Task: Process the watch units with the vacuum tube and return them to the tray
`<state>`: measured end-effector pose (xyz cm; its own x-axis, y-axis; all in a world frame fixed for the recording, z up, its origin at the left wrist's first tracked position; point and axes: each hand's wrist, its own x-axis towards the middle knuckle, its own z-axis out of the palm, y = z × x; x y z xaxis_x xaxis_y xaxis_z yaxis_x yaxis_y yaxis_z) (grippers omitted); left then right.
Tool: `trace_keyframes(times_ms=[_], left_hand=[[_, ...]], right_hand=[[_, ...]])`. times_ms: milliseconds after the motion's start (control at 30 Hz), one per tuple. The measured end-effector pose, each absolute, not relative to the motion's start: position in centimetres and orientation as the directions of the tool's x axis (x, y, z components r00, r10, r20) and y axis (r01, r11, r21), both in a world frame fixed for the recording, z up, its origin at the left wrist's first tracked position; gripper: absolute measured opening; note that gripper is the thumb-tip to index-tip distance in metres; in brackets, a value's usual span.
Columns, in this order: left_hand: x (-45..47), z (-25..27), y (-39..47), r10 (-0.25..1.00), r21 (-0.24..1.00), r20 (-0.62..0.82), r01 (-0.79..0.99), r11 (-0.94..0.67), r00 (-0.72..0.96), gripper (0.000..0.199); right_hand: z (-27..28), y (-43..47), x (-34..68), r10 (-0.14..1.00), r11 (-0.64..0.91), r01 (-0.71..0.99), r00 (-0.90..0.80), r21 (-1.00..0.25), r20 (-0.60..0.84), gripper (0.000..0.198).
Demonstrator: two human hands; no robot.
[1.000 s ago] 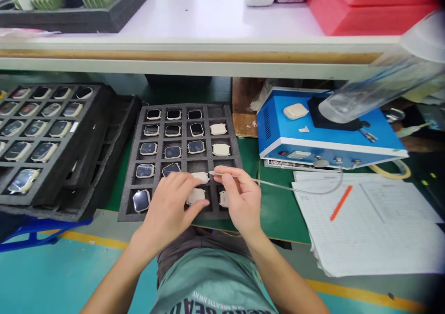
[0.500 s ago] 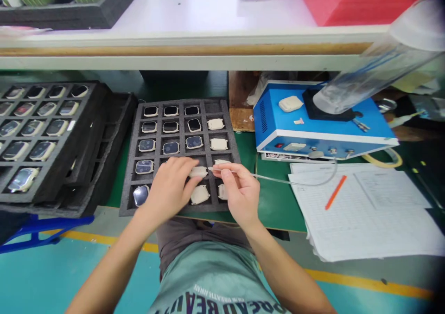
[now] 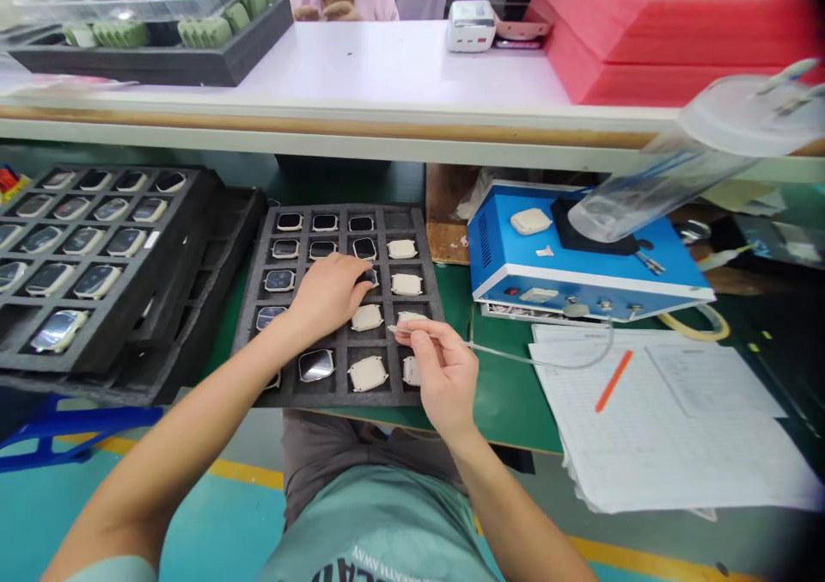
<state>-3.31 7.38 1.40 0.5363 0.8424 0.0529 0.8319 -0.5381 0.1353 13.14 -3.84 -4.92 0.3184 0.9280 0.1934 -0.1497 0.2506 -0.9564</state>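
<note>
Small lettering on the green shirt (image 3: 367, 513) shows upside down, with AWAY readable, while larger letters next to it run off the bottom edge. The papers (image 3: 619, 453) at the right carry printed grids too small to read; an orange strip (image 3: 614, 382) lies on them. A white device (image 3: 471, 27) on the white shelf (image 3: 361, 70) bears marks that cannot be made out, one of them red.

The grey foam tray (image 3: 342, 374) in front of the person is divided into four columns of compartments. Watches with dark screens upward lie at its left, pale backs upward at its right. The left hand (image 3: 332, 294) reaches over the tray, curled about a dark-faced watch (image 3: 369, 278) in the third column; I cannot tell whether it grips it. Just nearer the person, a pale watch (image 3: 367, 317) lies back up. The right hand (image 3: 444, 371) pinches a clear tube (image 3: 506, 354) near its white tip (image 3: 393, 329), over the tray. The tube curves to the blue box (image 3: 580, 271), which bears a cream watch body (image 3: 530, 221) and a transparent cylinder (image 3: 650, 182). At far left, stacked foam trays (image 3: 186, 260) hold more watches; a black tray (image 3: 193, 66) on the shelf holds green pieces (image 3: 122, 34)
</note>
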Motion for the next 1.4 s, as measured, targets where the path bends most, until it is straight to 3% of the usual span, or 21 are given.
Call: trace_keyframes(times_ms=[200,300,367,433,500,567,633,700,933,1400], left_hand=[[-2.0,2.2,9.9,0.834,0.093,0.033,0.829,-0.552,0.551,0.015],[-2.3,2.3,7.4,0.847,0.099,0.102,0.842,-0.53,0.522,0.031],[-2.7,2.0,4.9,0.862,0.249,0.193,0.827,-0.504,0.468,0.04],[-2.6,1.2,2.2,0.904,0.6,0.26,0.677,-0.426,0.338,0.04],[-1.9,0.2,0.0,0.965,0.872,0.197,0.418,-0.254,0.175,0.04],[-0.8,-0.9,-1.4,0.997,0.986,0.065,0.151,-0.07,0.038,0.046],[0.4,-1.6,-2.1,0.998,0.997,-0.045,-0.072,0.041,-0.052,0.053],[1.3,-2.0,-2.2,0.991,0.985,-0.075,-0.163,0.057,-0.11,0.054],[2.0,-1.8,-2.6,0.991,0.999,0.036,-0.019,-0.039,-0.13,0.029],[2.1,-2.1,-3.0,0.988,0.996,0.078,0.043,-0.073,-0.137,0.026]], right_hand=[[-5.4,-4.1,12.7,0.879,0.273,-0.168,0.443,-0.947,0.175,0.018],[-5.6,-4.3,12.5,0.813,0.346,-0.171,0.545,-0.923,0.204,0.016],[-5.7,-4.3,12.5,0.786,0.375,-0.135,0.57,-0.917,0.238,0.013],[-5.8,-4.4,12.6,0.769,0.393,-0.052,0.566,-0.918,0.297,0.012],[-5.8,-4.4,12.7,0.749,0.42,0.038,0.549,-0.907,0.37,0.013],[-5.9,-4.4,12.7,0.727,0.463,0.083,0.534,-0.882,0.432,0.014],[-5.9,-4.4,12.8,0.719,0.492,0.094,0.517,-0.866,0.464,0.016],[-5.9,-4.3,12.8,0.726,0.498,0.094,0.499,-0.862,0.474,0.018],[-5.7,-4.2,12.8,0.697,0.546,0.122,0.483,-0.829,0.53,0.019],[-5.6,-4.3,12.9,0.732,0.52,0.082,0.471,-0.85,0.493,0.018]])
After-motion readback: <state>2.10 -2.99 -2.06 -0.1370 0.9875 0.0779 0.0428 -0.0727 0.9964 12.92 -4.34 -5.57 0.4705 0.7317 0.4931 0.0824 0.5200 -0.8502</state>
